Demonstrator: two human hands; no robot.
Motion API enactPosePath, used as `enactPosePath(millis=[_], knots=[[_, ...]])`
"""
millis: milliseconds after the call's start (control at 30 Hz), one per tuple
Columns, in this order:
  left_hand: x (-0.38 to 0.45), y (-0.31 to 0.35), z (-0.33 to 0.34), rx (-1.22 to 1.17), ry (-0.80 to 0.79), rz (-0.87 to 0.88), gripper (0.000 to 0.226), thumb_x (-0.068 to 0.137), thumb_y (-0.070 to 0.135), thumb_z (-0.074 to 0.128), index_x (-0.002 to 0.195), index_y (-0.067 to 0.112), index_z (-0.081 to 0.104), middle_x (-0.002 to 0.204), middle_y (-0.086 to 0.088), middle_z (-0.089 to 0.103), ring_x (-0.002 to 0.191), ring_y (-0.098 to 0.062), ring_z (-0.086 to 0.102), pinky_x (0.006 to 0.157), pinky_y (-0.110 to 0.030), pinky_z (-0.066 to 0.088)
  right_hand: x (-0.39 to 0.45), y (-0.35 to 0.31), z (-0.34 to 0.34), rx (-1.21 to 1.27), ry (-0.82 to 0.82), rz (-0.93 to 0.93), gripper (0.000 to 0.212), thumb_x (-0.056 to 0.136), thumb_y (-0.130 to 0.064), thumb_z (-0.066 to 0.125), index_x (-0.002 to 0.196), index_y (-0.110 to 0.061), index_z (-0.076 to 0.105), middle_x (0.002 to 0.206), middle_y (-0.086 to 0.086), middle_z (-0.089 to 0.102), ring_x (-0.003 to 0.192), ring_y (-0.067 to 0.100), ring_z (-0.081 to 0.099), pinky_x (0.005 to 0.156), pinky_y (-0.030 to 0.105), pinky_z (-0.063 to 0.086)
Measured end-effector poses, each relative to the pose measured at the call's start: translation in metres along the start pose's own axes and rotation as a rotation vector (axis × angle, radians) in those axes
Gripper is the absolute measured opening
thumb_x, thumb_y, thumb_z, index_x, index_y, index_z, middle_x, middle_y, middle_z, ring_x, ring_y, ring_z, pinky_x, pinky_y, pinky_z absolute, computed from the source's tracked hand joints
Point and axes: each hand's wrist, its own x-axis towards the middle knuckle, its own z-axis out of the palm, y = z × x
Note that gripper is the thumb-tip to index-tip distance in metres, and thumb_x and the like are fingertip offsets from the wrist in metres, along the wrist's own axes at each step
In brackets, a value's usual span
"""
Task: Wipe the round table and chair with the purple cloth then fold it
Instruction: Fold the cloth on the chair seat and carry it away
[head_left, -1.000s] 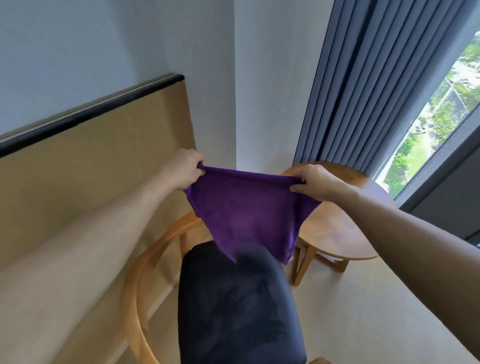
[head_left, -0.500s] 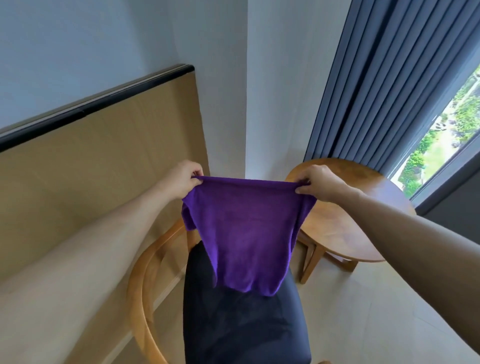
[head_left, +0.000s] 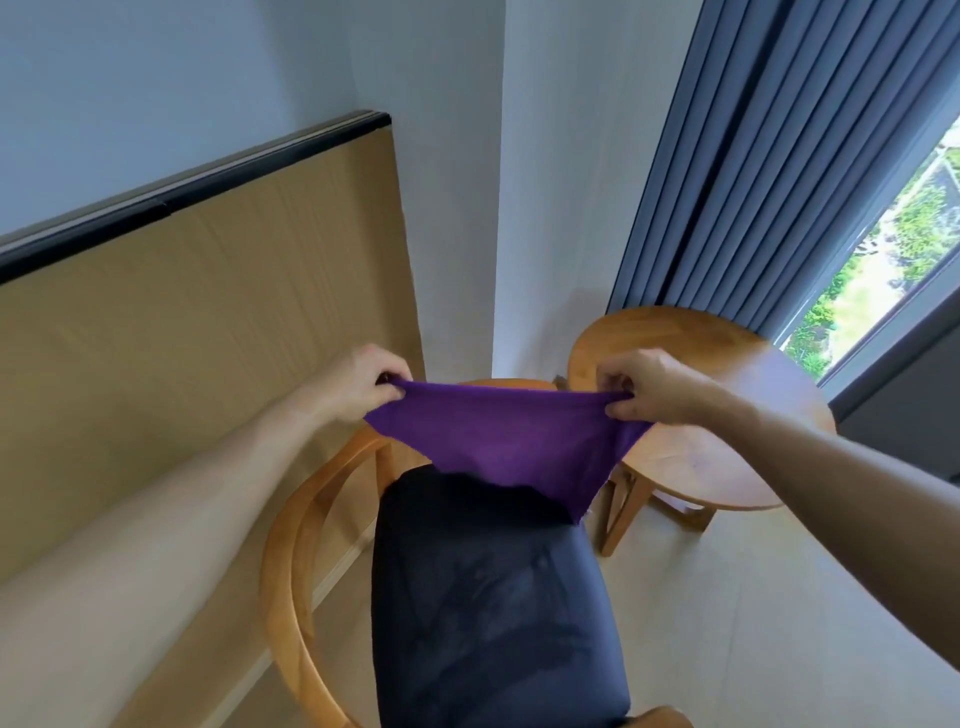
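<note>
The purple cloth (head_left: 511, 444) hangs stretched in the air between my two hands, above the chair. My left hand (head_left: 361, 382) pinches its upper left corner and my right hand (head_left: 652, 387) pinches its upper right corner. The cloth's lower edge dangles just over the back part of the chair's black seat cushion (head_left: 493, 608). The chair has a curved wooden frame (head_left: 288, 561) around the cushion. The round wooden table (head_left: 727, 415) stands to the right of the chair, partly behind my right hand and the cloth.
A tall wooden panel with a black top edge (head_left: 208, 312) runs along the left wall beside the chair. Grey curtains (head_left: 769, 156) hang behind the table, with a window (head_left: 893, 249) at far right. Pale floor (head_left: 753, 623) lies right of the chair.
Both hands have lowered the cloth toward the chair seat. Its hanging part now looks shorter and wider, with the lower edge closer to the cushion.
</note>
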Motion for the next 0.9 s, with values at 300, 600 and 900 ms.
enactPosePath(millis=[300,600,900], knots=[[-0.030,-0.039,0.229,0.128,-0.463,-0.009,0.015,0.089,0.014,0.065,0.100,0.022,0.073,0.102,0.006,0.067,0.096,-0.012,0.063,0.082,-0.029,0.051,-0.030,0.044,0.253,-0.035,-0.452,-0.045,0.018,0.070,-0.013,0.062,0.078,-0.024,0.050,0.091,0.002,0.060,0.085,0.021,0.055,0.070,0.031,0.042],[-0.056,-0.069,0.391,0.123,-0.777,-0.085,0.006,0.089,0.022,0.068,0.095,0.020,0.070,0.105,0.003,0.063,0.095,-0.016,0.063,0.080,-0.031,0.052,-0.050,0.060,0.412,-0.009,-0.847,0.023,0.010,0.078,-0.025,0.065,0.088,-0.023,0.068,0.099,0.003,0.066,0.096,0.024,0.060,0.069,0.026,0.046],[-0.025,-0.075,0.418,0.347,-0.269,-0.321,0.048,0.091,0.019,0.068,0.133,0.018,0.045,0.132,-0.003,0.055,0.122,-0.022,0.053,0.104,-0.040,0.045,-0.023,0.068,0.431,-0.219,-0.341,0.208,0.066,0.086,-0.024,0.059,0.147,-0.021,0.034,0.144,-0.001,0.040,0.129,0.023,0.040,0.100,0.035,0.042]])
